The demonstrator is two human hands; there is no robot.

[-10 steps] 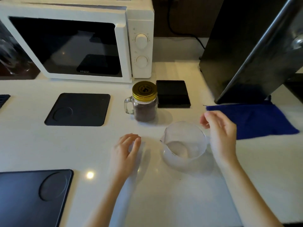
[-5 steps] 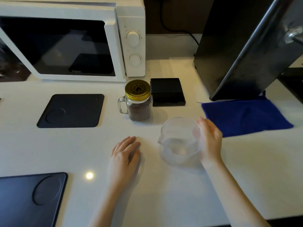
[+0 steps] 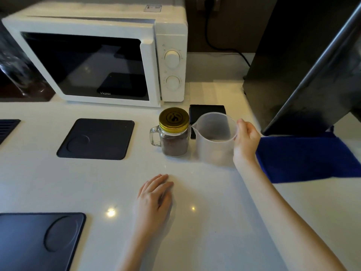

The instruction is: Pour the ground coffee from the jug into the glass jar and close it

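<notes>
The jar point(image 3: 174, 133) stands on the white counter point(image 3: 214, 222) in front of the microwave point(image 3: 93, 55). Its gold lid point(image 3: 174, 119) is on, brown coffee point(image 3: 174, 144) fills its lower part, and its glass handle points left. Just to its right stands the jug point(image 3: 214, 139), upright, translucent, spout turned toward the jar; whether the two touch cannot be told. The jug looks empty, though its cloudy wall makes the bottom hard to read.

The right hand point(image 3: 246, 141) is closed around the jug's far side, thumb at the rim; the jug's handle is hidden under the fingers. The left hand point(image 3: 156, 194) lies on the counter nearer the camera, palm down, fingers loosely spread and holding nothing; it is slightly blurred.

Behind the jug a small black block point(image 3: 207, 110) is mostly covered. A blue cloth point(image 3: 304, 159) lies right of the hand, cut off by the frame edge. Two dark mats point(image 3: 95, 138) point(image 3: 37, 241) lie to the left, the nearer one cropped.
</notes>
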